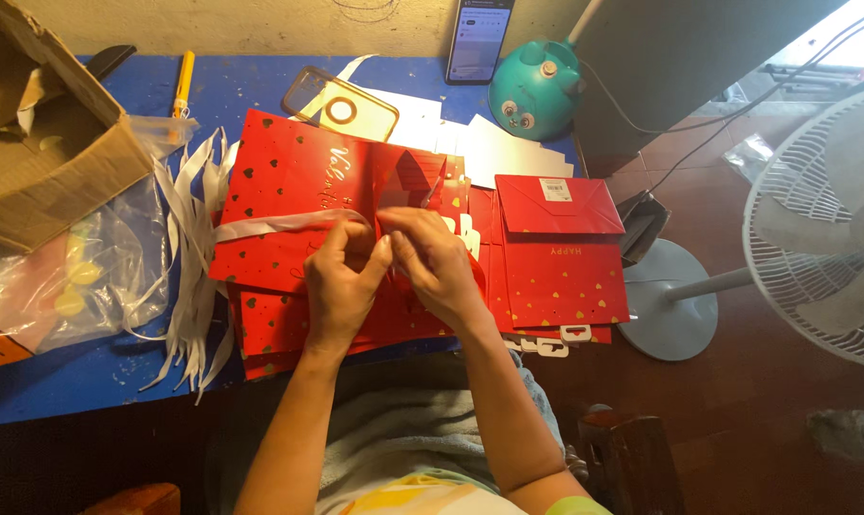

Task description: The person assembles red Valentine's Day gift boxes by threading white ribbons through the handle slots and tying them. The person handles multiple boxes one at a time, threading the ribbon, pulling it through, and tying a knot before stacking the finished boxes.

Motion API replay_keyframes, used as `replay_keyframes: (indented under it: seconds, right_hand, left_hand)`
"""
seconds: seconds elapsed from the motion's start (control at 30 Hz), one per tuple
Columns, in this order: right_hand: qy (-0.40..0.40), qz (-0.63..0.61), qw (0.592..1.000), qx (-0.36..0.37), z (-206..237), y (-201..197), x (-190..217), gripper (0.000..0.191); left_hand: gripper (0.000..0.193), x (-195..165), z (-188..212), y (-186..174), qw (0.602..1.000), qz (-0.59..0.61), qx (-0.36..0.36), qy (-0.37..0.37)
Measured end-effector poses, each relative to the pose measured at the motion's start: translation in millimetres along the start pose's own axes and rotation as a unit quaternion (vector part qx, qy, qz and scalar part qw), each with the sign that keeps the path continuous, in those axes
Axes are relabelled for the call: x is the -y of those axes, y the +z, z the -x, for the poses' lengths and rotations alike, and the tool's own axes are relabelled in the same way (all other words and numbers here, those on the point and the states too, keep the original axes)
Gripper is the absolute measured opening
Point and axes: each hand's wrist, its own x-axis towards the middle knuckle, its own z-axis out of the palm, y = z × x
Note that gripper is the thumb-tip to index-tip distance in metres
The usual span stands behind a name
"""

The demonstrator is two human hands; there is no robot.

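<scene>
Both forearms come up from 6 o'clock and meet over the blue table [89, 381], wrists bent down, elbows tucked in near the lap. Left hand [341, 277] sits at 9 o'clock of the pair, fingers curled tight and thumb pressed in, pinching the white ribbon [270, 225] where it reaches the red bag [298, 181]. Right hand [432, 262] sits at 3 o'clock, knuckles up, fingertips closed on the same spot; whether it grips ribbon or just the bag's edge I cannot tell, the fingers hide it. The 2 hands are touching, thumb to thumb.

Bag lies flat on a stack of like red bags [561, 277] that spreads out toward 3 o'clock, gold hearts showing. Ribbon runs off toward 9 o'clock to a loose bundle of white strips [198, 286] draped over the table edge.

Risks, as I read them: ribbon is thin and slick, so a slack pinch could let it slide back out of the bag. A hard tug might tear the paper at the hole. That hanging bundle could snag the working strip or slip off the table.

Farther out, a plastic pouch [60, 277] and cardboard box [41, 153] at 10 o'clock, phone case [341, 105] at 12, teal lamp base [537, 91] and phone [480, 38] at 1, white fan [823, 229] at 3.
</scene>
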Motion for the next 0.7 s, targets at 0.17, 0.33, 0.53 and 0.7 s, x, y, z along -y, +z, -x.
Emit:
replay_keyframes:
  seconds: [0.17,0.33,0.53,0.7]
  right_hand:
    - [0.050,-0.050,0.996,0.047,1.8,-7.1,6.1,0.035]
    - [0.071,-0.064,0.992,0.085,7.7,-16.4,11.7,0.041]
    - [0.178,-0.159,0.965,0.112,10.7,-15.0,5.2,0.034]
    - [0.107,-0.122,0.983,0.089,12.7,-12.8,-2.7,0.025]
  left_hand:
    - [0.019,5.3,6.4,-5.4,1.000,0.021,0.006,0.007]
    - [0.020,2.7,7.3,-5.4,0.999,0.044,0.018,-0.004]
    - [0.021,1.3,6.9,-6.1,0.999,0.038,0.032,0.007]
    - [0.023,3.8,8.1,-6.2,0.999,0.032,0.033,0.011]
